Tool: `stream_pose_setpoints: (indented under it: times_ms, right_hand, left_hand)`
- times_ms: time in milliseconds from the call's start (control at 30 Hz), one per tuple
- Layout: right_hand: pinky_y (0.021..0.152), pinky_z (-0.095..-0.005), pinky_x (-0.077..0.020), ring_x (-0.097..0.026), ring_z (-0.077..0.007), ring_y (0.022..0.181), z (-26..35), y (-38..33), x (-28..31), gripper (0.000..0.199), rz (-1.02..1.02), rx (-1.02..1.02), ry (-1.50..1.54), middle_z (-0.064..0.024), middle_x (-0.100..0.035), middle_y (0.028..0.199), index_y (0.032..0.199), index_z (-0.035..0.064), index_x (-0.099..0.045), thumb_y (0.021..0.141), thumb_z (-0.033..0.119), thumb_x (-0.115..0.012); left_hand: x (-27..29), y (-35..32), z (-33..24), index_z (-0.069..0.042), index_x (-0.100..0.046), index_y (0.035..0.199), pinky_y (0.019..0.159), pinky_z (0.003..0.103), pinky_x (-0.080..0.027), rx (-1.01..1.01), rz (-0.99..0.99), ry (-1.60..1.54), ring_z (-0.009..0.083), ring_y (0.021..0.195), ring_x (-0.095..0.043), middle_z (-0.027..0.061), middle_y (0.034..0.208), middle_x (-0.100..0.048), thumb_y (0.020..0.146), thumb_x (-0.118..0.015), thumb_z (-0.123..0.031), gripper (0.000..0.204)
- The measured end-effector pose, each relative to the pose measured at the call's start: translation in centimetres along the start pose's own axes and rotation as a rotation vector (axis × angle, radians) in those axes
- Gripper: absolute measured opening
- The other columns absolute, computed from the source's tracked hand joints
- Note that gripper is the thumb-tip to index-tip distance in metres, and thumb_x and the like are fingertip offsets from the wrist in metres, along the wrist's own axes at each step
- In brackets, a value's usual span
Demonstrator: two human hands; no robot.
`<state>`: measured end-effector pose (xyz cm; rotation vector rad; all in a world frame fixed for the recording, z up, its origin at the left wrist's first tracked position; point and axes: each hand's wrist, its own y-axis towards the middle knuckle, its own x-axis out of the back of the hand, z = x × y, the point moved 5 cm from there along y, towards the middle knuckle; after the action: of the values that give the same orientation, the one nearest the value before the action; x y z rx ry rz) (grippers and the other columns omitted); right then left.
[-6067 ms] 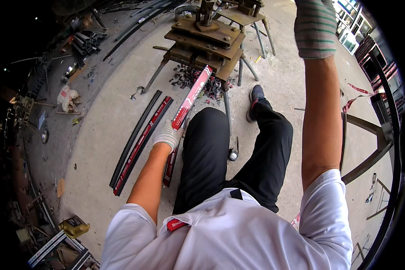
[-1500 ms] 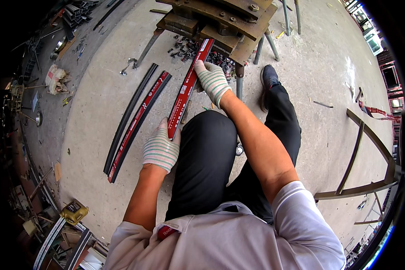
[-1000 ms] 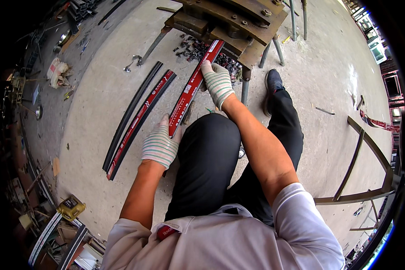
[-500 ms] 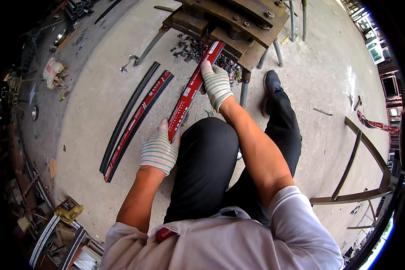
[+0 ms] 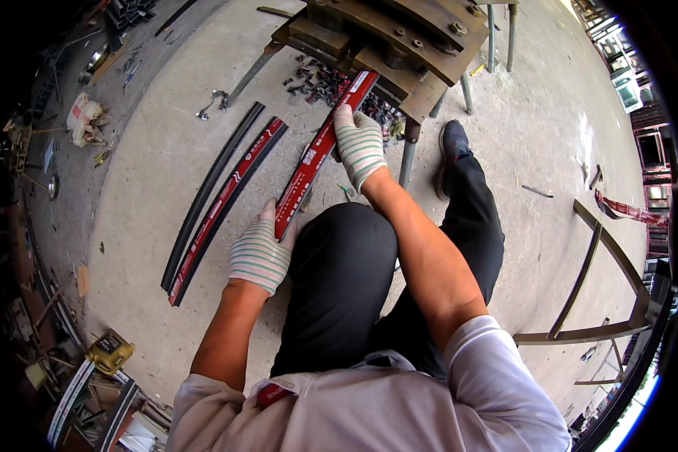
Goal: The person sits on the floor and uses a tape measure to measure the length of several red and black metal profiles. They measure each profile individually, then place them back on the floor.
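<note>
A metal profile strip with red film (image 5: 319, 156) slants between my hands, its far end at the jaws of a brown steel machine (image 5: 399, 45). My left hand (image 5: 261, 250), in a striped knit glove, grips the strip's near end. Farther up, my right hand (image 5: 360, 145), gloved alike, is closed round it with the thumb on top. To the left on the floor lie two curved profiles: one black (image 5: 212, 197) and one with red film (image 5: 228, 211) and dark edges, side by side.
Dark scraps (image 5: 320, 81) are heaped under the machine, whose legs stand on the concrete. A curved metal frame (image 5: 610, 329) lies at the right. A yellow-brown can (image 5: 111, 352) stands at the lower left, near stacked profiles. A crumpled bag (image 5: 87, 120) sits at the upper left.
My hands keep their hold on the strip. The left hand and the near end have shifted slightly left and nearer; the whole view has also shifted a little.
</note>
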<state>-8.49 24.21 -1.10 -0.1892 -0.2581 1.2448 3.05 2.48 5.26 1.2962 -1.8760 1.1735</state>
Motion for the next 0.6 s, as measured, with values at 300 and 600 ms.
stream_pose_setpoints:
  times_ms: [300,600]
  right_hand:
    - [0.085,-0.0381,-0.0525,-0.067,-0.0263,0.084,0.0,0.7,-0.9,0.048,-0.013,-0.067,-0.008,-0.0184,-0.071,0.088,0.105,-0.0057,-0.067,0.101,0.040,-0.052]
    - [0.079,-0.0362,-0.0544,-0.064,-0.0212,0.081,2.3,0.9,-0.4,0.037,0.061,-0.180,0.167,-0.0122,-0.070,0.094,0.112,-0.0024,-0.064,0.101,0.033,-0.058]
  left_hand:
    - [-0.3,1.4,1.6,-0.001,-0.044,0.149,0.102,0.047,-0.050,-0.010,-0.011,0.070,0.0444,0.119,-0.062,0.0306,0.133,-0.060,0.102,-0.057,-0.029,0.056]
    - [-0.5,0.3,0.1,0.001,-0.045,0.147,0.103,0.047,-0.050,0.052,0.009,0.045,0.0443,0.119,-0.062,0.0306,0.132,-0.061,0.102,-0.058,-0.028,0.054]
